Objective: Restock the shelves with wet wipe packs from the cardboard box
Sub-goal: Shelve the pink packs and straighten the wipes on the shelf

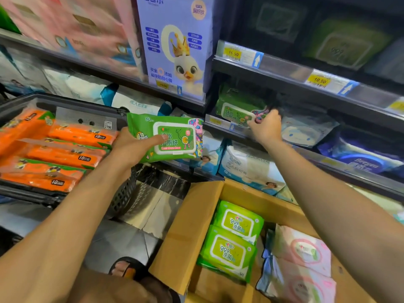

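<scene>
Cardboard box [251, 194] is filled with wipe packs [237, 225]; a green pack [172, 138] is gripped by the left hand [131, 147], a shelved pack [237, 108] by the right hand [267, 127].

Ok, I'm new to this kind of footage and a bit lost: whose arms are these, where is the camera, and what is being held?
There is no machine here. One camera is worn on a person's head, looking forward and down, so the two arms are that person's own. The left hand holds a green wipe pack, with the thumb across its front. The right hand reaches to the shelf and touches a matching pack lying there; I cannot tell whether it grips it. Below stands an open cardboard box with lime-green packs and pink packs inside. At the left, a dark basket holds orange packs.
</scene>
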